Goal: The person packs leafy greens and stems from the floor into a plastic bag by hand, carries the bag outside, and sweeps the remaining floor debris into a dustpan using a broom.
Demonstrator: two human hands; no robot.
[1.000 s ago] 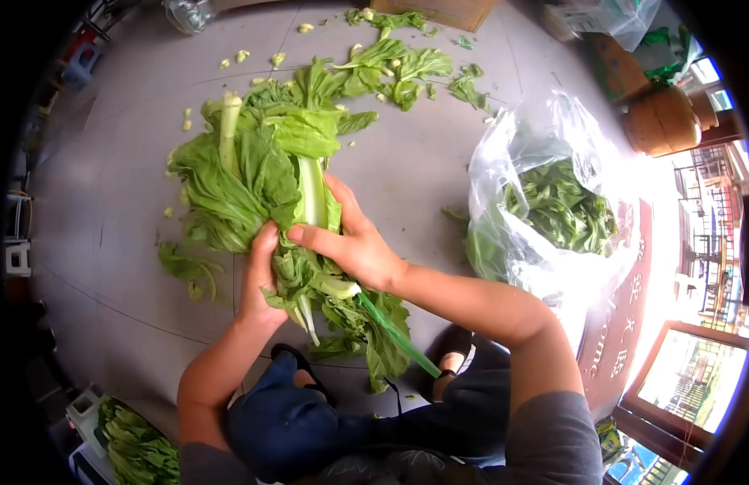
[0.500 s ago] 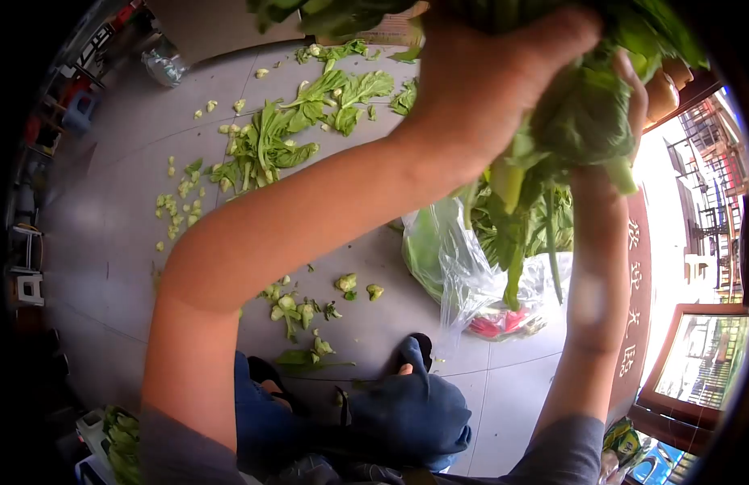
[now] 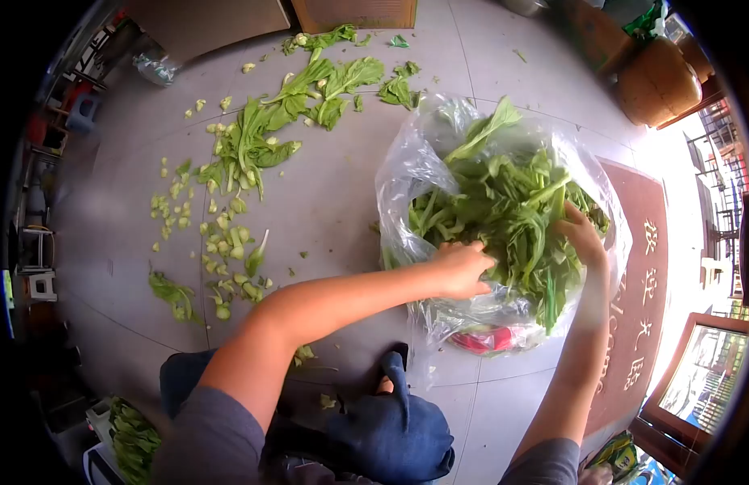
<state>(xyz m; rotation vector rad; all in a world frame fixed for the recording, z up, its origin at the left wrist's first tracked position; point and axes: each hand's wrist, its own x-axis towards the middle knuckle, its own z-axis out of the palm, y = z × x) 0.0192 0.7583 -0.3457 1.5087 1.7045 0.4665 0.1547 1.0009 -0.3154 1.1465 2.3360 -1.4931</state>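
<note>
A clear plastic bag (image 3: 407,174) stands open on the floor, filled with leafy green vegetables (image 3: 504,194). At the bag's near left side, my left hand (image 3: 463,268) rests against the greens with its fingers apart. My right hand (image 3: 583,233) is at the right side of the bag, its fingers curled against the leaves and partly hidden by them. A green strip (image 3: 550,301) hangs among the leaves between my hands. Something red (image 3: 486,339) shows through the bottom of the bag.
Loose leaves (image 3: 253,137) and cut stem pieces (image 3: 229,238) lie scattered over the floor on the left. A brown mat (image 3: 633,299) with lettering lies at the right. A rusty cylinder (image 3: 657,85) stands at the back right, and more greens (image 3: 132,440) sit at the lower left.
Both hands have moved right with the bundle of greens, which now lies in the plastic bag. The left hand's fingers have come apart, and the view has shifted.
</note>
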